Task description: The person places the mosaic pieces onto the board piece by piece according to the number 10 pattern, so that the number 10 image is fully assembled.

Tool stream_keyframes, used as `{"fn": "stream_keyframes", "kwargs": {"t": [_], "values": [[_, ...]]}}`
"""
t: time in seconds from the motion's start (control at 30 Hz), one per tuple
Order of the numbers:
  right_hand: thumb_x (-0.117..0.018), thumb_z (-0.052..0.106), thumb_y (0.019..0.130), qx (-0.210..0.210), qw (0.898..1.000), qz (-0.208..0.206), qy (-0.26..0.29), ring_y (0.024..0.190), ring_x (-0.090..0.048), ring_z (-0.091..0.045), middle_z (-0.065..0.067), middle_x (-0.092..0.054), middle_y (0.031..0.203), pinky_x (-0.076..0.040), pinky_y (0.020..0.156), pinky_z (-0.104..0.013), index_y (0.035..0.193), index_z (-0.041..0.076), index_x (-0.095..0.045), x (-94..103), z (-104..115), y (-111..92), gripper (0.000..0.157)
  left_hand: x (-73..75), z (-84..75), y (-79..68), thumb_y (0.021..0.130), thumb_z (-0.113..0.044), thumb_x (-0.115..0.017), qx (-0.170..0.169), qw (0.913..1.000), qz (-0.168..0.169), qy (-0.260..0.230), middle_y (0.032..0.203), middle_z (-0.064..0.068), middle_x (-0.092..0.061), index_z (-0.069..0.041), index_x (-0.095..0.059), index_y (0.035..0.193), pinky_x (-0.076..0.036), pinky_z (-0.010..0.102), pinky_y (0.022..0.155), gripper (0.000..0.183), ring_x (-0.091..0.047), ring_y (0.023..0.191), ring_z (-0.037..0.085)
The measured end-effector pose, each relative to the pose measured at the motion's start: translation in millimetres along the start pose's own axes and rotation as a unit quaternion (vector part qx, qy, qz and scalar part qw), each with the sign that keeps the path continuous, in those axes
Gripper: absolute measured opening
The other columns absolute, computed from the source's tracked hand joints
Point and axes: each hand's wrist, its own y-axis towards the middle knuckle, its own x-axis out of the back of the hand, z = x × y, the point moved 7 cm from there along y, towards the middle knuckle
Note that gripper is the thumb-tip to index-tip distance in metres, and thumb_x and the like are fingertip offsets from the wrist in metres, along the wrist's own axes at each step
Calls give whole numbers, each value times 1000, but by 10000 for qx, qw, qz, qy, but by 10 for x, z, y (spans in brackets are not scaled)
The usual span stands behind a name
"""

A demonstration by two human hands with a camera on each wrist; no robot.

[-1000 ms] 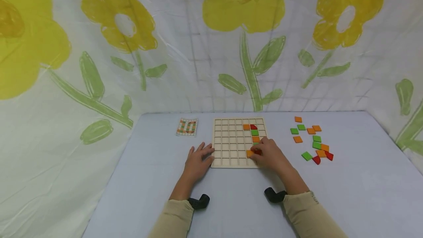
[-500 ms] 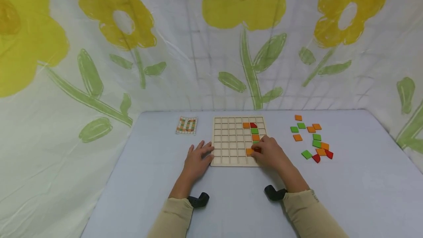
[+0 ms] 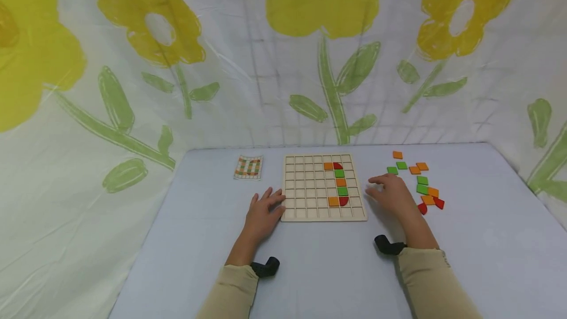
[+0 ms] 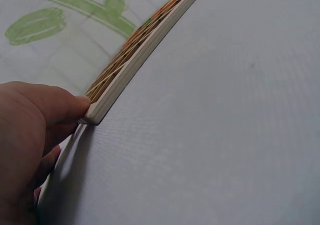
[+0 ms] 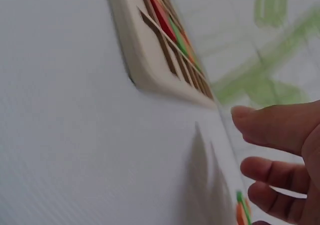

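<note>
A pale wooden grid board [image 3: 304, 213] lies on the table with tiles in its right part. A red rounded tile [image 3: 343, 201] sits at the near end of a column of green and orange tiles, with an orange tile [image 3: 333, 202] on its left. Another red rounded tile [image 3: 338, 166] and an orange tile are at the far end. My left hand [image 3: 262, 216] touches the board's left edge, its thumb [image 4: 65, 102] at the corner in the left wrist view. To the right of the board my right hand [image 3: 392, 196] hovers with parted, bent fingers and holds nothing.
Loose green, orange and red tiles lie scattered at the right, among them an orange tile [image 3: 397, 155] and a red tile [image 3: 438, 203]. A small patterned card [image 3: 249, 168] lies left of the board. A flowered cloth [image 3: 221, 127] hangs behind the table.
My right hand has let go of the red tile at the column's near end and moved right, off the board towards the loose tiles. My left hand has stayed at the board's edge.
</note>
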Motion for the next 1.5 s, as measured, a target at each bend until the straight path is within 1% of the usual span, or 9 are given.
{"fn": "stream_keyframes", "kwargs": {"t": [0.27,0.43,0.6,0.73,0.8,1.0,1.27,1.4,1.5], "values": [[-63,35,94,-497,9987,117,16,118,-44,-47,-32,-47,133,-46,93,-60,136,0,-54,450,-584,-101,56,25,-10,-8,94,-24,-65,-92,9999,-45,-45,145,-3,-54,-15,-67,127,-7,47,126,34,-34,146,22],[-70,43,88,-847,9940,692,-7,112,-46,-44,-30,-53,125,-47,87,-56,138,1,-52,624,-842,-233,68,51,-30,-18,94,-23,-65,-175,9998,-93,-68,145,-1,-54,-14,-67,127,-7,49,125,34,-35,146,24],[-74,33,85,-1122,9864,1197,124,108,-46,-41,-27,-55,122,-46,83,-51,134,3,-58,637,-940,-337,59,46,-15,-24,94,-23,-65,-152,9998,-78,-106,145,-1,-54,-14,-67,127,-7,49,125,34,-34,146,24],[-75,31,85,-1152,9858,1214,113,114,-44,-44,-31,-51,131,-45,89,-58,129,4,-63,623,-970,-336,53,30,-3,-33,94,-22,-65,-135,9998,-67,-114,144,-2,-54,-14,-68,126,-7,49,125,33,-35,146,24],[-75,33,85,-1154,9866,1152,104,113,-45,-44,-30,-53,129,-45,89,-57,127,4,-64,608,-968,-332,52,21,3,-37,94,-22,-65,-142,9998,-58,-113,144,-2,-55,-14,-68,126,-7,50,125,33,-35,146,24],[-76,29,84,-1105,9896,916,133,98,-50,-35,-14,-63,100,-43,76,-40,110,1,-65,568,-912,-326,40,5,27,-42,94,-23,-65,-99,9999,-35,-101,144,-3,-54,-16,-68,126,-7,49,125,33,-34,146,23],[-75,24,85,-867,9938,698,15,92,-52,-30,-12,-63,96,-43,69,-34,99,4,-64,614,-810,-349,27,-8,30,-25,95,-25,-65,-11,10000,27,-65,146,-5,-53,-16,-67,128,-6,46,126,34,-33,147,20],[-72,23,88,-590,9975,372,109,89,-58,-27,-14,-65,99,-44,65,-29,111,3,-65,657,-715,-328,31,-1,16,-8,95,-25,-64,-25,10000,7,-44,146,-5,-53,-17,-67,128,-5,46,126,34,-33,147,20],[-69,21,91,-348,9987,324,207,90,-60,-26,-16,-66,104,-45,65,-27,125,3,-63,627,-584,-293,39,5,9,0,94,-25,-65,-38,10000,-27,-46,146,-5,-53,-17,-67,127,-5,46,126,34,-33,147,20]]}}
